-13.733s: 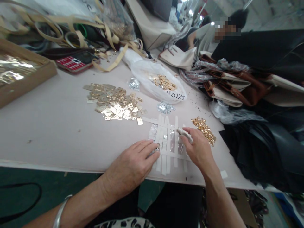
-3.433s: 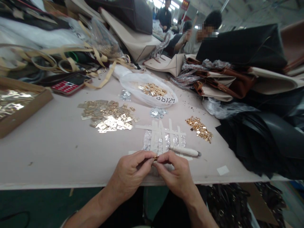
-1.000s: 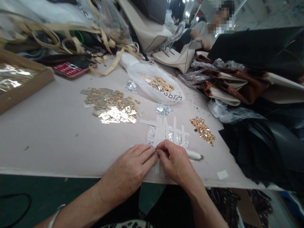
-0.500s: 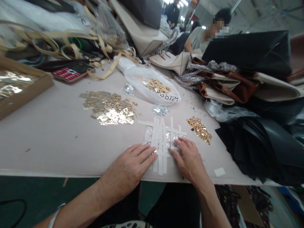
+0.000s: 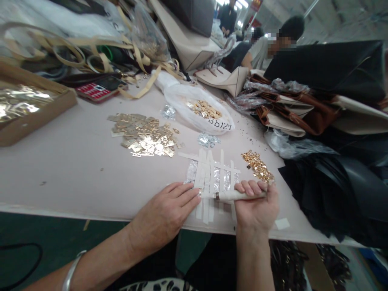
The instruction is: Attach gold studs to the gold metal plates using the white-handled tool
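Work apparently in the middle, with one small metal piece lying at the near part of the table, on or just beside the crossing white strips. Left hand laid almost flat, palm down, finger ends touching this piece; pinched or only pressed down, cannot tell. Right hand with fingers curled firmly around a white-wrapped tool, nearly level, thin end pointing to the left, toward the same piece. Contact between tip and piece not certain, too small for clear reading.

About progress, possible to say only a part. Done, judging by the present layout: piece in its position, tool ready in the grip, tip close. Not visible as complete: the work on this piece. Left over, probably, a big quantity of loose parts: heap of flat gold plates farther to the left, gold studs to the right, silver discs beyond the strips, more gold parts in the white bag behind, others in the cardboard box at the left edge. Separate group of finished pieces not recognisable; therefore exact count not possible.
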